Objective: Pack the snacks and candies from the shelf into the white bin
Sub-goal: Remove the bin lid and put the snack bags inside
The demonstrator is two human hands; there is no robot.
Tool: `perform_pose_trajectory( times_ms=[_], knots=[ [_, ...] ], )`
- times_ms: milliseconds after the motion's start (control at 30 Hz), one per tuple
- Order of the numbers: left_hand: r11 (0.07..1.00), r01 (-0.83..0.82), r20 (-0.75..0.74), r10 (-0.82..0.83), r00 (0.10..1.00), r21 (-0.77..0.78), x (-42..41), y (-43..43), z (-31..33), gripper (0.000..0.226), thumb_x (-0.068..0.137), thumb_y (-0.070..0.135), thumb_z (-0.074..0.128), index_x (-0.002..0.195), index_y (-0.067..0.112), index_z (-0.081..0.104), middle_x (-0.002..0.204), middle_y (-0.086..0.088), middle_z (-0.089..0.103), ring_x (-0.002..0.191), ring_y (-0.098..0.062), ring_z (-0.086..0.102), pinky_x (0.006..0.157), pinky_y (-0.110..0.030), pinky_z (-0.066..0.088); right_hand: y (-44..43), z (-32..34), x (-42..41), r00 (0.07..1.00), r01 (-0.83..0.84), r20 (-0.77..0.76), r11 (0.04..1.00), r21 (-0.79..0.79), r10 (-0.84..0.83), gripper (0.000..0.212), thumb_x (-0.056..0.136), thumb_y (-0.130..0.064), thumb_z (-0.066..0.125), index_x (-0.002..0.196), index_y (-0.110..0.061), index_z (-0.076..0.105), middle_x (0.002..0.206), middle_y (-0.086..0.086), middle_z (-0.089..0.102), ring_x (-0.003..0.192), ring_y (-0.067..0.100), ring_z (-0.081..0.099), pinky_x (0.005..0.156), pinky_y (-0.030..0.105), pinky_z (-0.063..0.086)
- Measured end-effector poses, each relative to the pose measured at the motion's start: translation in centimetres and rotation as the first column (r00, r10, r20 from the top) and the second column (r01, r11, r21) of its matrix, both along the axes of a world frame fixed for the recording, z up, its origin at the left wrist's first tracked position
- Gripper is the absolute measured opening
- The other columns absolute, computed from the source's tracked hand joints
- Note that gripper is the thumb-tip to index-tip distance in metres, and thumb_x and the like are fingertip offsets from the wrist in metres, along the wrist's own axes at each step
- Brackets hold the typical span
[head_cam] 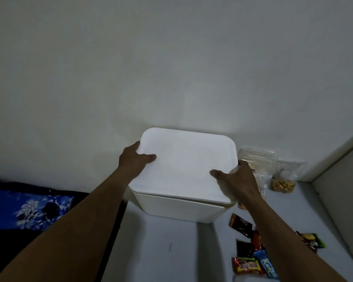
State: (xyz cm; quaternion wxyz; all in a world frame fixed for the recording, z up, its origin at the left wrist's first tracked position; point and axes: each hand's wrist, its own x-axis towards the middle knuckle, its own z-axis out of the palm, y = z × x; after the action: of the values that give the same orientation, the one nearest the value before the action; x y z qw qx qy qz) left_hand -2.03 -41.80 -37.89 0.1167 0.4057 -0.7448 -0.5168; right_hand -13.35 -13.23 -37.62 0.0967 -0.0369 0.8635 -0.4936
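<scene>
Hands grip the lid (pixel 183 165) of the white bin (pixel 177 208) from both sides. The left hand (pixel 134 157) wraps the lid's left edge, its thumb lying flat on the top surface and its fingers curled around the rim out of sight. The right hand (pixel 235 180) clamps the lid's right front corner the same way, thumb pressed on top and fingers hooked over the edge. Both bare forearms reach in from the bottom of the view.

The lid sits slightly askew on the bin, its front edge overhanging the wall below, with a thin dark gap showing along the front right. The bin stands on a pale grey shelf (pixel 161 251), close to the white wall (pixel 171 68) behind it.

Right of the bin, near the back corner, lie clear plastic bags (pixel 257 157), one bag of nuts (pixel 282 185) leaning beside them. Nearer the front, to the right of the bin and partly hidden by the right forearm, a scatter of wrapped candies rests on the shelf: a dark brown bar (pixel 240 224), a black packet (pixel 244 249), a red and yellow wrapper (pixel 247 266) at the bottom edge, a blue wrapper (pixel 266 265) touching it, and a green and dark packet (pixel 312 241) well apart on the far side of the arm. None of the snacks can be seen inside the bin, since the lid covers it.

On the left, below the shelf's edge, lies a blue floral cloth (pixel 33 206) over something dark.
</scene>
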Motion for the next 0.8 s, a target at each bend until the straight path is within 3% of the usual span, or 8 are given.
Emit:
perform_pose_trajectory(
  times_ms=[133,333,467,700,800],
  knots=[
    [0.999,0.024,-0.021,-0.024,1.000,0.025,0.1,-0.8,1.0,0.082,0.078,0.028,0.081,0.150,0.022,0.041,0.139,-0.008,0.059,0.119,-0.027,0.061,0.106,-0.041,0.047,-0.2,0.5,-0.1,1.000,0.002,-0.008,1.000,0.020,-0.002,0.086,0.066,-0.040,0.090,0.134,-0.008,0.047,0.127,0.008,0.061,0.099,0.018,0.054,0.081,0.033,0.046],
    [0.996,0.074,-0.076,-0.071,0.995,0.039,2.4,0.0,3.3,0.082,0.083,0.012,0.078,0.153,0.019,0.036,0.138,-0.013,0.058,0.116,-0.028,0.061,0.099,-0.036,0.047,0.5,2.4,0.5,0.998,-0.027,-0.051,1.000,0.016,0.027,0.083,0.072,-0.041,0.085,0.138,-0.013,0.045,0.135,0.007,0.058,0.118,0.025,0.056,0.085,0.033,0.044],
    [0.995,0.093,-0.108,-0.088,0.990,0.043,4.7,1.4,5.0,0.088,0.079,0.012,0.081,0.154,0.020,0.035,0.136,-0.012,0.059,0.106,-0.025,0.061,0.097,-0.038,0.048,2.1,4.1,2.2,0.988,-0.119,-0.099,0.993,0.013,0.120,0.070,0.080,-0.033,0.080,0.139,-0.014,0.047,0.133,0.004,0.057,0.107,0.016,0.051,0.085,0.031,0.040],
    [0.999,0.028,-0.113,-0.031,0.993,-0.029,10.7,5.9,6.4,0.089,0.078,0.014,0.083,0.153,0.016,0.036,0.143,-0.011,0.055,0.124,-0.028,0.057,0.102,-0.037,0.045,6.1,5.6,6.9,0.968,-0.229,-0.113,0.972,-0.052,0.222,0.045,0.082,-0.027,0.079,0.118,-0.022,0.053,0.110,-0.007,0.060,0.096,0.012,0.056,0.082,0.027,0.043],
    [0.999,0.027,-0.126,-0.030,0.992,-0.022,14.1,8.1,6.3,0.072,0.079,0.013,0.082,0.144,0.017,0.051,0.127,-0.009,0.065,0.108,-0.026,0.065,0.091,-0.035,0.050,7.8,5.6,9.7,0.966,-0.247,-0.097,0.966,-0.070,0.240,0.051,0.082,-0.024,0.080,0.125,-0.020,0.054,0.111,-0.007,0.059,0.095,0.012,0.056,0.079,0.023,0.043]
  ],
)
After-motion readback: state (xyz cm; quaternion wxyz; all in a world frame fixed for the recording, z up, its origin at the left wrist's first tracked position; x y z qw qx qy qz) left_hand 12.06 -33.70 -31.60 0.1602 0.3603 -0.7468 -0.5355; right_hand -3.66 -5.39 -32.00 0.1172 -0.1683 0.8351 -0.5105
